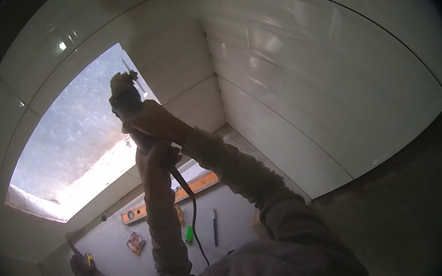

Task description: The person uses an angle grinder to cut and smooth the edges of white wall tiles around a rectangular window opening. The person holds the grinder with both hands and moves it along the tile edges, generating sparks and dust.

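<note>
Grinder (127,100) is up in front of the window (70,121), disc by the window's upper right edge. Too dark to tell if the disc touches the edge. Right hand (150,119) wrapped round the grinder body, toward its head; left hand (158,157) closed on the rear end, by the cord (195,219). Below and right of the window, on the white surface (110,245): orange level (135,215), small box (136,243), green block (189,235) and, farthest right from the window, blue pen-like stick (215,229).
</note>
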A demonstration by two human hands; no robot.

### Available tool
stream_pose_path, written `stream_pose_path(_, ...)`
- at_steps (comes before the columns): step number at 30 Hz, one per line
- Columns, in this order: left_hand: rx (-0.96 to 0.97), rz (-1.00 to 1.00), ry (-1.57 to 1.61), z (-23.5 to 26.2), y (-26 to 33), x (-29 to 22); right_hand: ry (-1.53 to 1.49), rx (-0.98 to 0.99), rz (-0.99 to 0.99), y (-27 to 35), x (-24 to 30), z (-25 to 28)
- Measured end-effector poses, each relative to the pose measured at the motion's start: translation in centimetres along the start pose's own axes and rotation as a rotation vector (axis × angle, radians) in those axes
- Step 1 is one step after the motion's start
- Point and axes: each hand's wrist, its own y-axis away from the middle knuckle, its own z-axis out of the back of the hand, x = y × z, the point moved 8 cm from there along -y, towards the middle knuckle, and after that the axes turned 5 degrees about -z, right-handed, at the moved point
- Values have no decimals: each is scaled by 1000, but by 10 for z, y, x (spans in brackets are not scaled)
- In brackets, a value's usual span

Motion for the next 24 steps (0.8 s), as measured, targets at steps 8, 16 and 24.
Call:
stream_pose_path(8,25,-31,-1,-4,3,-4,-156,71,21,6,3,4)
stream_pose_path(16,15,-6,-17,-8,2,-7,-136,43,1,7,8,7)
stream_pose_path(24,29,-29,-79,-11,-1,-16,-164,38,88,8,18,10)
